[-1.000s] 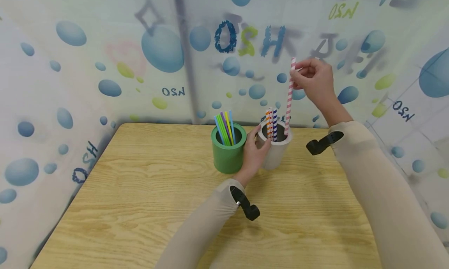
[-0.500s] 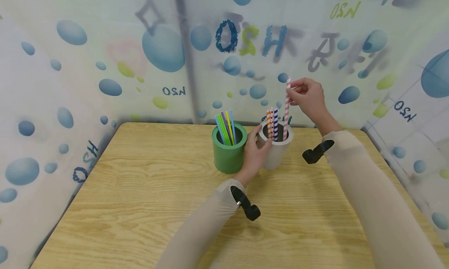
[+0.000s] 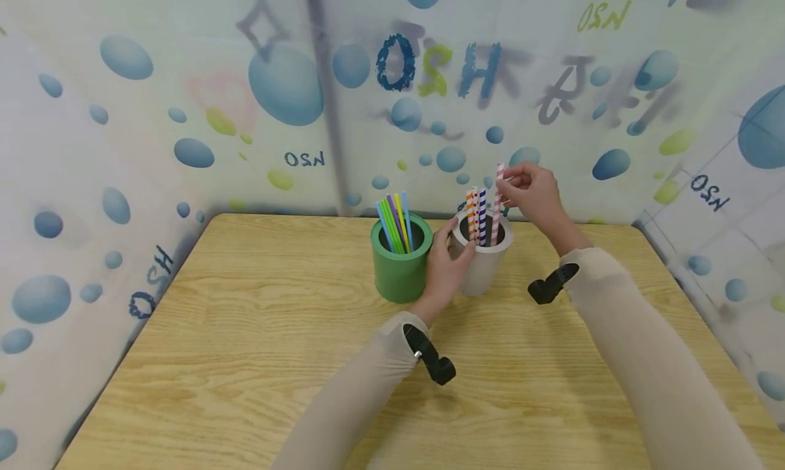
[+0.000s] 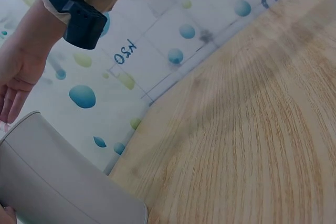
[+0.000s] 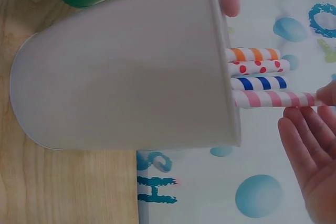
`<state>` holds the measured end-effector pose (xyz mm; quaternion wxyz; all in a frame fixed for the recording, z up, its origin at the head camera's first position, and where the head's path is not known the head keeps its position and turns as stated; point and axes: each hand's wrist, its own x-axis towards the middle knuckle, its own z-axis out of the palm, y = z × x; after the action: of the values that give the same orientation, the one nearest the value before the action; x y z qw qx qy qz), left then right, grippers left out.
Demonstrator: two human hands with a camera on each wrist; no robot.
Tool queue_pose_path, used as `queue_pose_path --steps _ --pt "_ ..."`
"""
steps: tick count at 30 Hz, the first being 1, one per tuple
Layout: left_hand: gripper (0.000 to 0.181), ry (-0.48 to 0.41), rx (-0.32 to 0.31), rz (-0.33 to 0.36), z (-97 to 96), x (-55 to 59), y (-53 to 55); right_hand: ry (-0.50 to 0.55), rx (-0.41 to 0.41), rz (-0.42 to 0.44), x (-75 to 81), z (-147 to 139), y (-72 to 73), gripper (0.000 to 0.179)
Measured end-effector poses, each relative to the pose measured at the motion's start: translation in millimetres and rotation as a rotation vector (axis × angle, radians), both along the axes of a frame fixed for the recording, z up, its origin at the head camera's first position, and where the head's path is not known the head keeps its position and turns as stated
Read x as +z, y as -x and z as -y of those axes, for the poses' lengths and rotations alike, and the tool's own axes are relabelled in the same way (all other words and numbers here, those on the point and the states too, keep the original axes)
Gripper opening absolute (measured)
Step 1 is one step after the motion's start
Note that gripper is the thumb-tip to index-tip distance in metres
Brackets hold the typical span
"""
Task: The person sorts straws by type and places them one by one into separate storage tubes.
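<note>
A pink-and-white striped paper straw (image 3: 496, 219) stands almost upright, its lower part inside the white cup (image 3: 482, 274). My right hand (image 3: 535, 194) pinches it near the top between thumb and fingers, above the cup's right rim. In the right wrist view the pinched end of the pink straw (image 5: 273, 99) sticks out past three other paper straws: an orange-striped straw (image 5: 252, 54), a red-dotted straw (image 5: 260, 67) and a blue-striped straw (image 5: 259, 83). My left hand (image 3: 444, 271) grips the white cup's left side, thumb in front near the rim. The straws' lower ends are hidden inside.
Just left of the white cup stands a green cup (image 3: 400, 280) with several thin coloured straws (image 3: 395, 225) in it. Both cups are near the back edge of the wooden table (image 3: 276, 320). A patterned backdrop (image 3: 245, 170) rises right behind.
My right hand has moved down and slightly left, lowering the pink-striped straw deeper into the white cup. My left hand has kept its grip on the cup.
</note>
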<state>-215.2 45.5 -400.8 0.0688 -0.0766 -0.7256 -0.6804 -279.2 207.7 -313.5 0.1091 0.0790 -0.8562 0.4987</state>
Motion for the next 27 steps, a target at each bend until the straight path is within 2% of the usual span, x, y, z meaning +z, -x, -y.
queue_pose_path --steps 9,19,27 --pt "0.053 0.01 -0.003 0.004 -0.8 -0.9 1.1 -0.073 -0.006 0.026 -11.2 -4.3 -4.4 0.031" --pt "0.054 0.012 -0.001 0.006 -1.5 -0.7 2.1 -0.086 0.021 0.063 -22.1 -5.0 -2.1 0.029" --pt "0.053 0.006 0.019 -0.012 -1.8 -0.5 2.5 -0.163 0.048 0.087 -22.8 -1.1 -3.0 0.027"
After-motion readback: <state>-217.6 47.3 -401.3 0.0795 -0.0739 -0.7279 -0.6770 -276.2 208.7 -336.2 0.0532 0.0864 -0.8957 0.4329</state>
